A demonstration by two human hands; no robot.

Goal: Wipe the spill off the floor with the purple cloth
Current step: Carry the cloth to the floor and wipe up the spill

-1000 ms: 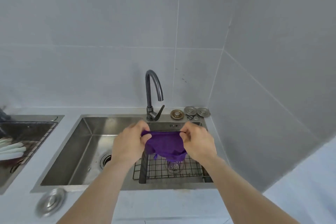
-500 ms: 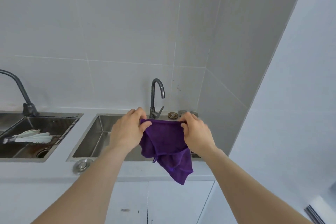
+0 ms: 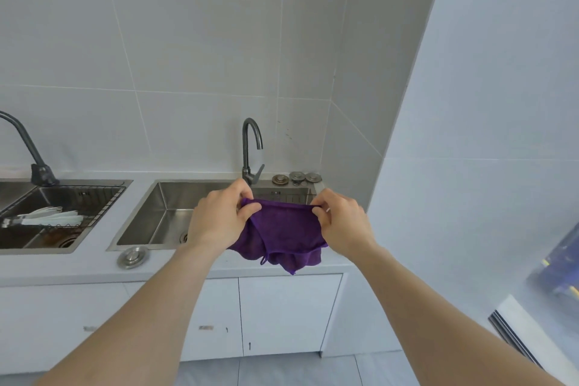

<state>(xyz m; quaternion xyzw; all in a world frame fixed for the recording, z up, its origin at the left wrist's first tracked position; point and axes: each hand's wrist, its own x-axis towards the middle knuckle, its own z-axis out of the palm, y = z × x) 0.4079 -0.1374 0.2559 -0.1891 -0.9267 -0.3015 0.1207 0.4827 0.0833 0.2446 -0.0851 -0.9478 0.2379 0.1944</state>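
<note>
While both hands' fingers pinch the purple cloth's (image 3: 283, 230) top edge, it hangs seemingly clear of the counter (image 3: 78, 269).

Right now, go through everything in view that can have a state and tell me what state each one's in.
purple cloth: held up by its top edge, hanging loose
left hand: pinching the cloth's left corner
right hand: pinching the cloth's right corner
right sink: no water pooled
curved faucet: no water running
left sink: wire rack with white items inside
cabinet doors: closed
loose drain cover: lying on the counter
</note>
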